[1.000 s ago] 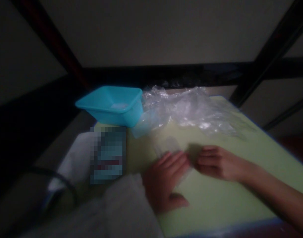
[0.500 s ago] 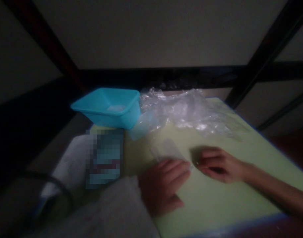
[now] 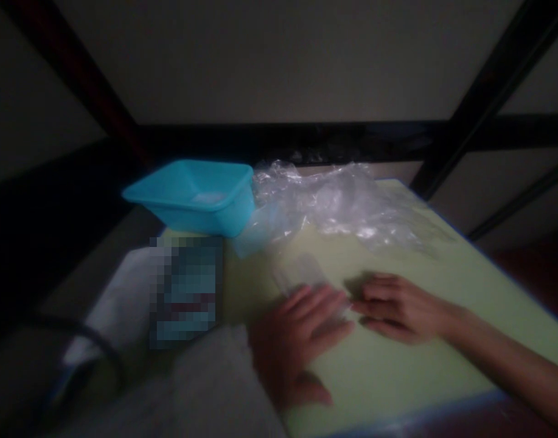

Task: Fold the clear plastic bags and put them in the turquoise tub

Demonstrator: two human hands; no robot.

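My left hand (image 3: 297, 337) lies flat on a pale green board (image 3: 397, 377), fingers stretched out over the near end of a small clear plastic bag (image 3: 301, 274). My right hand (image 3: 392, 306) rests beside it, fingers extended and pointing left, their tips meeting the left hand's fingertips at the bag's edge. Whether either hand pinches the bag is hard to tell in the dim, blurred picture. A white sleeve (image 3: 215, 389) covers my left forearm.
A turquoise plastic tub (image 3: 191, 194) stands at the board's far left corner. A heap of crumpled clear plastic bags (image 3: 338, 204) lies along the far edge. A pixelated rectangle (image 3: 185, 292) sits left of the board. Dark metal frame bars (image 3: 479, 97) run behind.
My right hand's fingers curled half a second ago and are stretched out again. The left hand has shifted slightly left and spread flatter. The view has drifted a little.
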